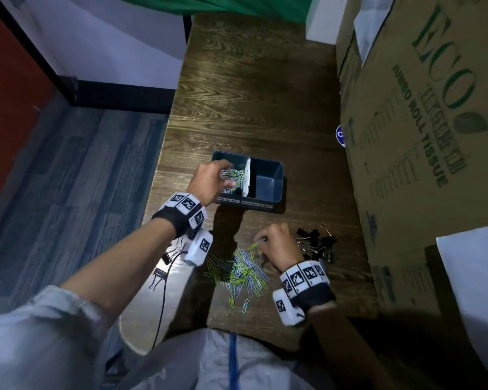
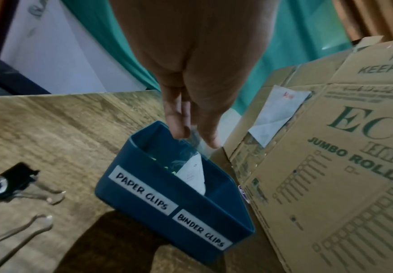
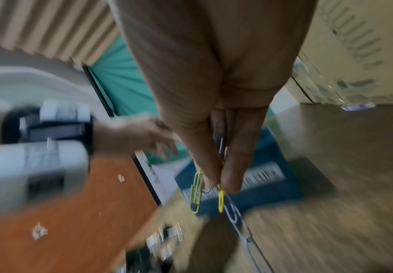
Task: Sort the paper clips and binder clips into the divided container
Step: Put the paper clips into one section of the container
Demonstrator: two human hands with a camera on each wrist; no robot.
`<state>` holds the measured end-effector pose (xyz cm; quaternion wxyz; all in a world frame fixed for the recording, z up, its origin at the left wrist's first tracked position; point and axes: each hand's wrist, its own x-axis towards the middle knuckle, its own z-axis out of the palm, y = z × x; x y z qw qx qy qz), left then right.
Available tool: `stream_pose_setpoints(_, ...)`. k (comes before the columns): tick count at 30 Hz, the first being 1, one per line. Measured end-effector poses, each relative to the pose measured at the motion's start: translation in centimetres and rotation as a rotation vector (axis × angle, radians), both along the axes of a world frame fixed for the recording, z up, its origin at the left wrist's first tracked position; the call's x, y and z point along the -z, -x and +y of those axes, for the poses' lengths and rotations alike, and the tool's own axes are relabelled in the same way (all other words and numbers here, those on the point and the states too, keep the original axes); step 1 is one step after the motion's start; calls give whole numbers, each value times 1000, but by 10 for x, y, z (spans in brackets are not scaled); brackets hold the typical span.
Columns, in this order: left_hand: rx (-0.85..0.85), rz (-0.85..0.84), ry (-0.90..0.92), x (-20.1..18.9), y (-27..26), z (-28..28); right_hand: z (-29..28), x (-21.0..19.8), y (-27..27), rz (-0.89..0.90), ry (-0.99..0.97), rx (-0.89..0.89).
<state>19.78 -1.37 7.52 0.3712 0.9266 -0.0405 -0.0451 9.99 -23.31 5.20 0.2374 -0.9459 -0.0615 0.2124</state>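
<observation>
Right wrist alone shows right hand (image 3: 216, 129) pinching paper clips (image 3: 196, 192); head shows left hand (image 1: 209, 181) gripping a clump over the container (image 1: 268, 164).

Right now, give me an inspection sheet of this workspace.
Surface: dark wood table.
Job's things: blue container, right compartment empty; paper clips heaped near; binder clips beside them.
Clutter: more binder clips at the left edge.
Hands: left hand holds a bunch over the left compartment; right hand pinches a few clips.
Cables: black cable.
Surroundings: cardboard boxes, green cloth.
</observation>
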Motion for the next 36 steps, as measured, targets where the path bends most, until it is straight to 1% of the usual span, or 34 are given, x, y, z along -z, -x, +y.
stream_pose_setpoints(2, -8, -8, -56, 10, 8, 4, 6, -20, -14, -65, -59, 10)
stream_pose_setpoints(5, 39, -12, -97, 34, 44, 10, 17, -57, -38, -173, -143, 11)
stream_pose_setpoints(9, 146, 163, -199, 66, 111, 18, 33, -98, -82, -315, -190, 10)
stream_pose_setpoints(11, 172, 248, -270, 75, 140, 17, 43, -107, -105, -373, -207, 20)
stream_pose_setpoints(14, 172, 361, -349, 86, 172, 19, 59, -108, -129, -399, -173, -10)
stream_pose_setpoints(18, 224, 385, -346, 93, 193, 26, 65, -89, -132, -346, -100, -44)
stream_pose_setpoints(21, 217, 395, -346, 96, 200, 31, 54, -61, -111, -324, -84, -48)
stream_pose_setpoints(23, 246, 398, -373, 100, 203, 36, 43, -37, -85, -256, -93, -64)
stream_pose_setpoints(25, 285, 377, -398, 107, 208, 43, 29, -8, -54, -116, -74, -82)
stream_pose_setpoints(26, 301, 362, -399, 108, 210, 45, 21, 5, -38, -15, -43, -73)
stream_pose_setpoints(29, 295, 345, -372, 107, 213, 45, -3, 37, 8, 333, 101, -27)
stream_pose_setpoints(31, 274, 375, -346, 105, 211, 44, -14, 54, 34, 456, 209, -81)
stream_pose_setpoints(33, 283, 417, -295, 106, 208, 40, -16, 67, 54, 459, 272, -122)
stream_pose_setpoints(36, 296, 405, -221, 108, 203, 27, -6, 80, 73, 339, 234, -99)
